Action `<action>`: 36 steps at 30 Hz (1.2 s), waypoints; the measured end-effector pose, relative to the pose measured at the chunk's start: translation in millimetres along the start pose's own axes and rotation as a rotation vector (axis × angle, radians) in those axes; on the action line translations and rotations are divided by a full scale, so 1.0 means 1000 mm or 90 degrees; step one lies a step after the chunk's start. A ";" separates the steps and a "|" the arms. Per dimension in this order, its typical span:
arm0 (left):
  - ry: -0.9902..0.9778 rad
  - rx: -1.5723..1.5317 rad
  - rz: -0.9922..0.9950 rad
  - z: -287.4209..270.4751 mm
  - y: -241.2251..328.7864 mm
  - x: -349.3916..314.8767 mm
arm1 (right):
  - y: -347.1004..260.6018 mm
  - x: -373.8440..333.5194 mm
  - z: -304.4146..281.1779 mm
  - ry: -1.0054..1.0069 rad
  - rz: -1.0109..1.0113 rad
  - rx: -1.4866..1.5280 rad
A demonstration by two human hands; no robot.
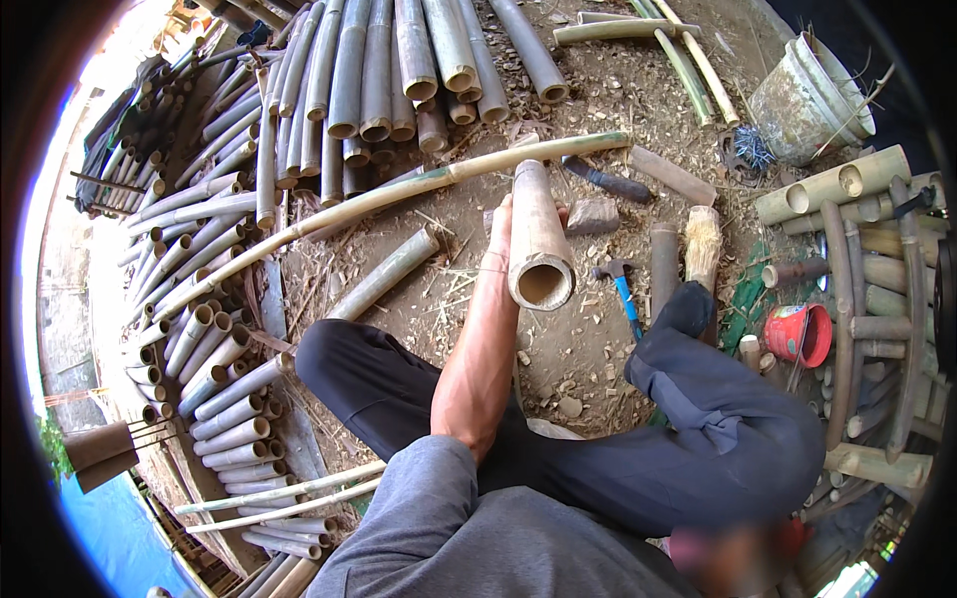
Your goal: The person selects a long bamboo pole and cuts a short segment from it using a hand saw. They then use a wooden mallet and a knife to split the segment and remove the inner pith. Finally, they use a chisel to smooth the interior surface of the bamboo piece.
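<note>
My left arm reaches forward from a grey sleeve, and my left hand (pixel 503 217) is wrapped round a bamboo tube (pixel 536 224). The tube's hollow open end faces me, and its narrower end points away. Most of my palm is hidden behind the tube; a bit of finger shows at its right side. My right hand is not to be seen. On the ground right of the tube lies a hammer (pixel 623 297) with a blue handle. Just beyond the tube are a brownish block (pixel 593 216) and a dark, curved tool or sheath (pixel 606 179).
A long bamboo pole (pixel 399 189) crosses beyond my hand. Cut bamboo tubes (pixel 379 70) are piled ahead and at left (pixel 234 434). A bamboo rack (pixel 845 309), a red bucket (pixel 788 334) and a pale bucket (pixel 797 110) stand at right. Shavings litter the ground.
</note>
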State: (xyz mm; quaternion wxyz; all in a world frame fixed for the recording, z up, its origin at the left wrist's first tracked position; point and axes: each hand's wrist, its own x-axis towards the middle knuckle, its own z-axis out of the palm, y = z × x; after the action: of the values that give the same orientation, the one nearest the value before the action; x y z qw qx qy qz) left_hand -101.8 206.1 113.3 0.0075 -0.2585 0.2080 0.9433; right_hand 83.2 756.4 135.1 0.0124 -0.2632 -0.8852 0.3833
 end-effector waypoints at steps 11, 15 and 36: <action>0.129 0.343 -0.040 -0.098 -0.071 0.030 | 0.014 -0.021 -0.001 0.009 0.037 0.015; 0.150 0.404 -0.007 -0.145 -0.113 0.038 | 0.012 -0.030 0.003 0.005 0.043 0.030; 0.147 0.510 -0.029 -0.142 -0.099 0.039 | -0.146 -0.011 0.123 -0.288 -0.233 0.167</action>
State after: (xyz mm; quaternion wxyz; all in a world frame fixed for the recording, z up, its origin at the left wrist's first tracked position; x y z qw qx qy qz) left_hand -54.5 237.2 -54.7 0.1049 -0.3440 0.5520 0.7523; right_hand -1.8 585.8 150.4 -0.0826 -0.0040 -0.8413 0.5342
